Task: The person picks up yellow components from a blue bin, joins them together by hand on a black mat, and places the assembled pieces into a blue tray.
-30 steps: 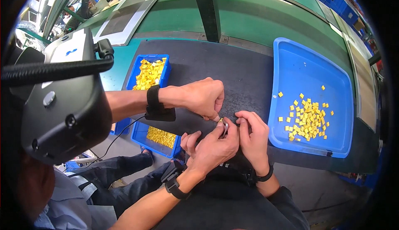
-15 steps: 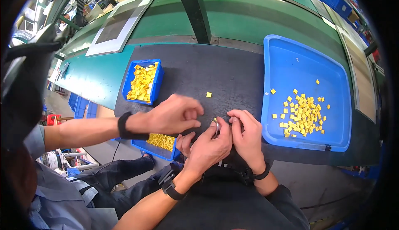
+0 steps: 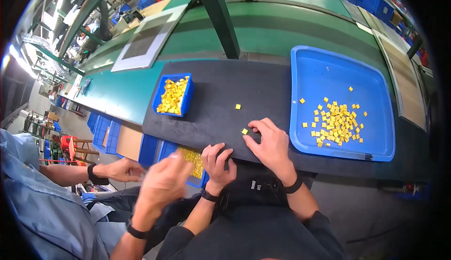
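Facing a yellow piece within easy reach, the right hand has fingers apart, as does the left hand at the near edge of the tabletop.

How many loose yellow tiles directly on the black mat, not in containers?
2: a far yellow tile out on the black mat, and a near yellow tile by the right hand. That hand could hide more.
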Demonstrator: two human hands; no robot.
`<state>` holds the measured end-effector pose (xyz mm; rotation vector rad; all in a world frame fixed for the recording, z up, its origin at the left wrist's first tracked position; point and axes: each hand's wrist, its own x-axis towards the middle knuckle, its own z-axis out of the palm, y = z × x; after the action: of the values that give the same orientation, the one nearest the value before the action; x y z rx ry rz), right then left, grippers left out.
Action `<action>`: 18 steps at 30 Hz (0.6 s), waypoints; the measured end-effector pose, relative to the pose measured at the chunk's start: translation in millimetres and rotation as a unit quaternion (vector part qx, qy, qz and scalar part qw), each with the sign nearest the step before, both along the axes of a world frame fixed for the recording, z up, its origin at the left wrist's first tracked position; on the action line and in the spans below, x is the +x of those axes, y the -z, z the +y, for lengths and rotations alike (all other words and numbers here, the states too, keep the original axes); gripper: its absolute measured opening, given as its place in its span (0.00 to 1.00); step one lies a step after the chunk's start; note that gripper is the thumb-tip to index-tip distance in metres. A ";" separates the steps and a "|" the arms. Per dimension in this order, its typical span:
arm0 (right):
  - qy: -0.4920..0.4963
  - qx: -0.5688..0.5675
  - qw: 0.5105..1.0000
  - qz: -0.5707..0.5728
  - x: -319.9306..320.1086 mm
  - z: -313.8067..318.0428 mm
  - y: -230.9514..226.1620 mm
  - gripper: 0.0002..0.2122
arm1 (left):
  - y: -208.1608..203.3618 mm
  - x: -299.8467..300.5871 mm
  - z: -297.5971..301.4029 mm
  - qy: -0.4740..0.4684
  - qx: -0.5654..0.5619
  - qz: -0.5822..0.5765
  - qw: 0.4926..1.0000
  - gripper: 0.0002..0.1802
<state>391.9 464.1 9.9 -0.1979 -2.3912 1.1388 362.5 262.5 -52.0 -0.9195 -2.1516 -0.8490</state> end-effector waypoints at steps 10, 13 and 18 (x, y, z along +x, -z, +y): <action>0.013 0.089 0.996 0.011 -13.8 -8.6 4.3 0.08 | -58.9 -64.4 -51.9 -0.034 0.032 -0.007 0.999 0.14; 0.009 0.084 0.996 -0.009 -19.0 -13.1 5.1 0.07 | -83.8 -113.9 -78.5 -0.099 0.012 -0.071 0.992 0.12; 0.041 0.100 0.993 -0.053 -33.1 -8.6 -0.1 0.06 | -125.5 -188.5 -82.1 -0.071 -0.139 -0.131 0.979 0.10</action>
<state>358.8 455.5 10.0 -0.2928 -2.5449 0.8647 174.0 180.4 73.4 -0.8098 -2.5796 -0.6371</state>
